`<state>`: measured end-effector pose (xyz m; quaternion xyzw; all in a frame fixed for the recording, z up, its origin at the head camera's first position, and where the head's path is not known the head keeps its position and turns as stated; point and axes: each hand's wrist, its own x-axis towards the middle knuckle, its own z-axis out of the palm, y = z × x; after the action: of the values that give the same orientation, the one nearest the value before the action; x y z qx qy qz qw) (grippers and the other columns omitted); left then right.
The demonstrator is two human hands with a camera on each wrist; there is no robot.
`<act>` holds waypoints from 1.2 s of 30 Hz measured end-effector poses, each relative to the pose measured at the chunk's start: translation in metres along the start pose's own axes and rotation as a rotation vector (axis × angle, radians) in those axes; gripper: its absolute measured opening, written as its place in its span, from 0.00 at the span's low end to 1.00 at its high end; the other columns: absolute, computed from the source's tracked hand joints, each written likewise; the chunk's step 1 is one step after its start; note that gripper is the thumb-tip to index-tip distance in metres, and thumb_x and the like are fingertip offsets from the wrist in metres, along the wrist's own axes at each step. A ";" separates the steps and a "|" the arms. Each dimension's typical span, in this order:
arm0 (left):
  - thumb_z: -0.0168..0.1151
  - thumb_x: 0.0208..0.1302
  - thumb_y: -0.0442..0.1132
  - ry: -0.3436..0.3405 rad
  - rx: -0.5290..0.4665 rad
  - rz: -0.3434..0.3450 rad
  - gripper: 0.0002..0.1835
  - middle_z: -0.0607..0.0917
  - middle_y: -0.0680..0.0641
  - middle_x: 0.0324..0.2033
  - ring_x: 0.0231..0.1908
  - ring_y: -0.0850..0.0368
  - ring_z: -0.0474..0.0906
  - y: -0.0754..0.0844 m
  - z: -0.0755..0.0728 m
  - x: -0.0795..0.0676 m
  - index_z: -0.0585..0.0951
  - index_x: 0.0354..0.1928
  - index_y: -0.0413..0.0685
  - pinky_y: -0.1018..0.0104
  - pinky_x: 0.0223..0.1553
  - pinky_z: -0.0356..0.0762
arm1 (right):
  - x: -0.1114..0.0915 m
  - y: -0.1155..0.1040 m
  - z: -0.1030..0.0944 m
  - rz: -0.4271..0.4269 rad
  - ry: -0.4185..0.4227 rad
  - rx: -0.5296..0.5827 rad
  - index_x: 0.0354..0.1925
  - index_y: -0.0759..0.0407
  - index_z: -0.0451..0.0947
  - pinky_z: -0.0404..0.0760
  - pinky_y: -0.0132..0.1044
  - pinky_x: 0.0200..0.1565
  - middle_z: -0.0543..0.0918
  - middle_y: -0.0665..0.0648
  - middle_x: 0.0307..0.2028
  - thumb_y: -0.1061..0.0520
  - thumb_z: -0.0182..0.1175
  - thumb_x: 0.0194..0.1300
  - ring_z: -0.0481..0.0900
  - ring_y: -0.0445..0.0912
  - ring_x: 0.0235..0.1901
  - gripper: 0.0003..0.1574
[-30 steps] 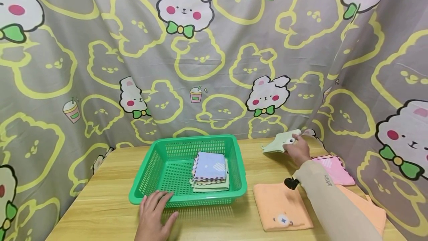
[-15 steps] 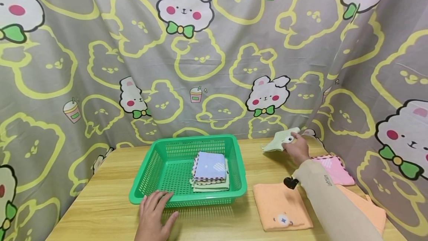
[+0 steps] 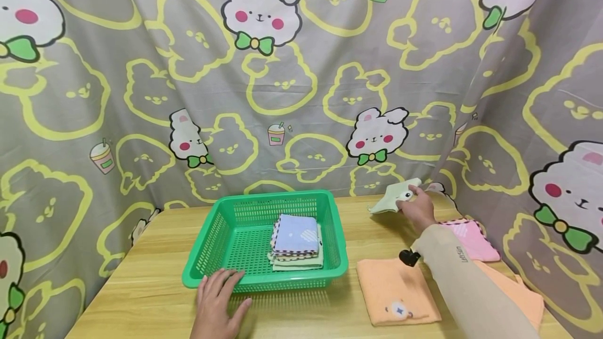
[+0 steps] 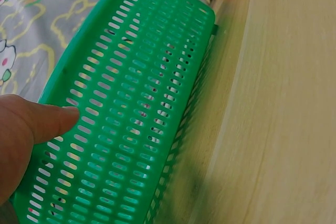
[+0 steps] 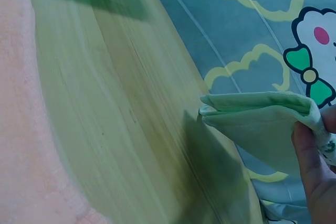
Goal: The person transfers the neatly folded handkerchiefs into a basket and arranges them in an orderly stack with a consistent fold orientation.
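My right hand [image 3: 418,210] pinches a folded pale green towel [image 3: 390,197] by its edge at the back right of the table. In the right wrist view the green towel [image 5: 262,119] hangs in its folded layers between thumb and fingers, with a shadow on the wood below. My left hand [image 3: 218,302] lies relaxed at the front left rim of a green plastic basket [image 3: 264,280], fingers straight over the rim. The left wrist view has the thumb [image 4: 58,121] against the perforated basket wall. Inside the basket, toward the right, a stack of folded towels [image 3: 296,234] has a blue one on top.
A folded orange towel [image 3: 391,286] lies right of the basket. Partly under my right forearm are another orange towel [image 3: 518,292] and a pink towel [image 3: 476,239]. A patterned curtain [image 3: 306,93] closes off the back and sides of the wooden table [image 3: 141,276].
The green towel in my right hand has shifted very slightly to the left and up. My left hand and the basket stay where they were.
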<state>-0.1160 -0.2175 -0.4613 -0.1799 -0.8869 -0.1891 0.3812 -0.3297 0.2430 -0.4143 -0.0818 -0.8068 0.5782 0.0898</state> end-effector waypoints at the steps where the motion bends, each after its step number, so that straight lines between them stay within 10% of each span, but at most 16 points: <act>1: 0.74 0.42 0.41 -0.002 0.000 -0.005 0.30 0.80 0.41 0.48 0.53 0.42 0.69 0.000 0.000 0.000 0.79 0.53 0.46 0.34 0.53 0.54 | -0.001 -0.001 0.000 -0.002 -0.003 0.002 0.74 0.65 0.50 0.80 0.31 0.31 0.71 0.75 0.54 0.66 0.59 0.60 0.80 0.40 0.24 0.47; 36: 0.77 0.41 0.39 -0.013 -0.002 -0.029 0.31 0.79 0.42 0.47 0.53 0.43 0.70 0.001 0.000 0.000 0.79 0.53 0.45 0.35 0.54 0.54 | -0.005 -0.031 0.008 -0.064 0.001 0.057 0.74 0.61 0.53 0.82 0.35 0.37 0.72 0.69 0.50 0.68 0.59 0.60 0.78 0.40 0.26 0.47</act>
<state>-0.1151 -0.2167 -0.4609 -0.1685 -0.8916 -0.1943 0.3727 -0.3280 0.2248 -0.3874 -0.0537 -0.7922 0.5977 0.1110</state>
